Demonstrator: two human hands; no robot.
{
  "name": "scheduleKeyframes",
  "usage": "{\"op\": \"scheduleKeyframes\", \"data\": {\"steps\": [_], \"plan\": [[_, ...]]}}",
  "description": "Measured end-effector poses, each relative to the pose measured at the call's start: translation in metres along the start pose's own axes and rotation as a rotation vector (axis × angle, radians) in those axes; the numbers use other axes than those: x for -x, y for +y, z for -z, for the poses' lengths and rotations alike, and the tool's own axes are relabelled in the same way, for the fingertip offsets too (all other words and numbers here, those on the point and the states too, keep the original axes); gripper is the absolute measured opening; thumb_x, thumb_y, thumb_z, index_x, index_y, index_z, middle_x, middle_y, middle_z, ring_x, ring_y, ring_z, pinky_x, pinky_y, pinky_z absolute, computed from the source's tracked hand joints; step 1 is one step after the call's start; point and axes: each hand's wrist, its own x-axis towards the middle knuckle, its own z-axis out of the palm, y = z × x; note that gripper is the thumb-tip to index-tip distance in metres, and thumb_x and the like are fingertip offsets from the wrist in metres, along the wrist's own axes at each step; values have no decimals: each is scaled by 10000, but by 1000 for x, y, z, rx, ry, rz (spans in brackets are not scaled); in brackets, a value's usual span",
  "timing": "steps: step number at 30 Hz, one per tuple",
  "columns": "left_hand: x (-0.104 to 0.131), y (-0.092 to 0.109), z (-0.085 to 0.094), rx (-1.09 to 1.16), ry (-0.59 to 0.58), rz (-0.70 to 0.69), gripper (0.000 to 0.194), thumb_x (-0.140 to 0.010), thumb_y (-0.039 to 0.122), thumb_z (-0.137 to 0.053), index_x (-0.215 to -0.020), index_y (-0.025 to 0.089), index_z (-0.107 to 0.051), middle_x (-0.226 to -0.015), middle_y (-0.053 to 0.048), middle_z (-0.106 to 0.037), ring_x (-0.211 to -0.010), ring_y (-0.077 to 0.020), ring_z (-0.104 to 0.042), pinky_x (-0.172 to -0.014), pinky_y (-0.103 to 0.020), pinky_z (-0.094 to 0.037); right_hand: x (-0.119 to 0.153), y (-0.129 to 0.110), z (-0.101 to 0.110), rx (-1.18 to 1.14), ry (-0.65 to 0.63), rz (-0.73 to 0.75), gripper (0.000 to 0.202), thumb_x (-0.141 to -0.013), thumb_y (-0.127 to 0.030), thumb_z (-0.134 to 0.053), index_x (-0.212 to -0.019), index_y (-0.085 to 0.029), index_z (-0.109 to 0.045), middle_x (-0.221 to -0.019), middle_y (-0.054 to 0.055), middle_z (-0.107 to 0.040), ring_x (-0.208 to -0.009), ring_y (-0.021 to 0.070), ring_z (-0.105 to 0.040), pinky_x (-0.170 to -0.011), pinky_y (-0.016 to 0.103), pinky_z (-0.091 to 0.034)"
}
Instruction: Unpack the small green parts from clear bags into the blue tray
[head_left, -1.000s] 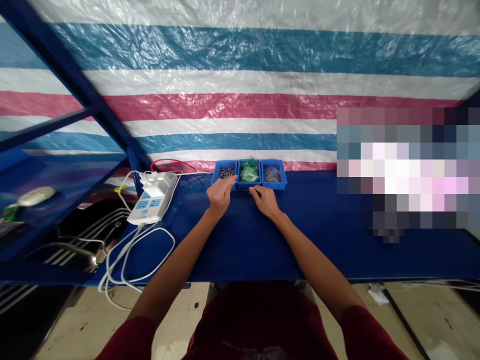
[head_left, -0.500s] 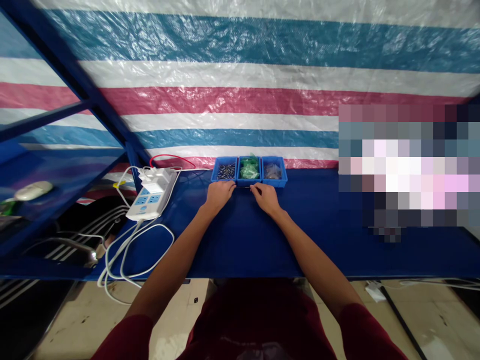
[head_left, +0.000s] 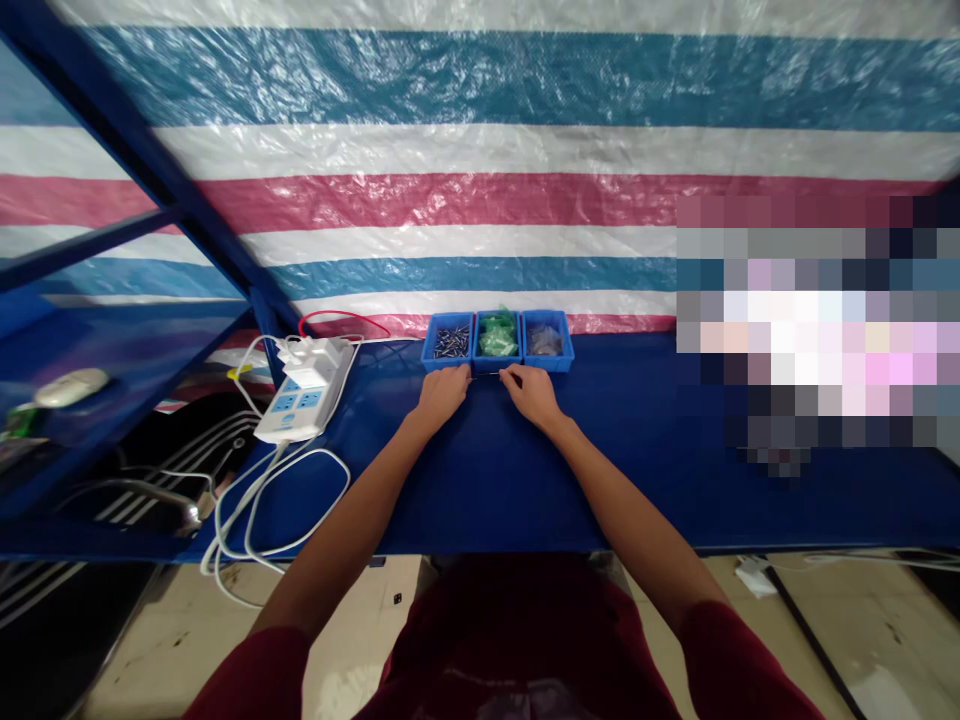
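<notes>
My left hand (head_left: 444, 393) and my right hand (head_left: 531, 391) are both closed, just in front of three small blue bins. Between their fingertips stretches a thin, light-coloured rod or wire (head_left: 487, 374), too fine to tell its kind. Each hand pinches one end of it. The left bin (head_left: 429, 345) holds many small metal screws or pins (head_left: 451, 342). In the middle bin lies a green plastic bag (head_left: 498, 333) with pale contents. A clear bag (head_left: 545, 341) of small parts fills the right bin (head_left: 568, 350).
A white power strip (head_left: 300, 410) with plugged-in adapters stands on the blue table (head_left: 480, 480) at left, its white cables (head_left: 255, 520) looped over the front edge. A blue metal frame (head_left: 180, 210) rises at left. A pixelated patch covers the right side.
My left hand has shifted very slightly toward me and to the right. The thin piece still spans both hands; the bins stay in place.
</notes>
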Motion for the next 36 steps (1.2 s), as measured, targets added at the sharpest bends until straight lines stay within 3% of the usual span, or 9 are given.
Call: {"op": "scheduleKeyframes", "data": {"steps": [3, 7, 13, 21, 28, 36], "plan": [[3, 6, 4, 25, 1, -46, 205, -952, 210, -433, -1028, 154, -615, -980, -131, -679, -795, -242, -656, -668, -309, -414, -1, 0, 0, -9, 7, 2, 297, -949, -301, -478, -737, -189, -653, -746, 46, -696, -678, 170, -606, -634, 257, -368], [7, 12, 8, 69, 110, -82, 203, -968, 216, -403, -1008, 179, -599, -1081, -117, -628, -778, -211, -653, -631, -290, -399, -1, 0, 1, -21, 69, -3, 307, -949, -312, -459, -742, -193, -652, -746, 47, -692, -673, 174, -603, -638, 265, -381], [7, 15, 1, 279, 227, -145, 215, -994, 270, -388, -1034, 202, -588, -987, -71, -691, -795, -195, -669, -628, -258, -416, -1, 0, 2, -72, 136, -27, 326, -955, -354, -426, -789, -197, -658, -714, 45, -667, -646, 179, -591, -642, 275, -400], [4, 14, -14, 642, 423, -307, 249, -963, 356, -477, -904, 187, -651, -865, -36, -718, -781, -148, -667, -757, -231, -482, 1, -2, 1, -116, 62, 23, 281, -941, -335, -458, -815, -193, -665, -750, 34, -681, -655, 166, -587, -644, 267, -398], [6, 15, -11, 715, 527, -209, 315, -925, 466, -531, -835, 197, -668, -741, -3, -700, -596, -109, -596, -654, -218, -479, 1, -2, 0, -173, 38, 66, 247, -930, -317, -471, -850, -194, -670, -802, 38, -691, -693, 164, -598, -683, 265, -423], [7, 16, -9, 730, 594, -211, 355, -932, 481, -510, -913, 183, -701, -854, -58, -729, -661, -134, -630, -680, -254, -507, 2, -6, 2, -201, 114, 63, 262, -938, -337, -459, -869, -195, -667, -804, 52, -689, -699, 178, -608, -693, 276, -448]]}}
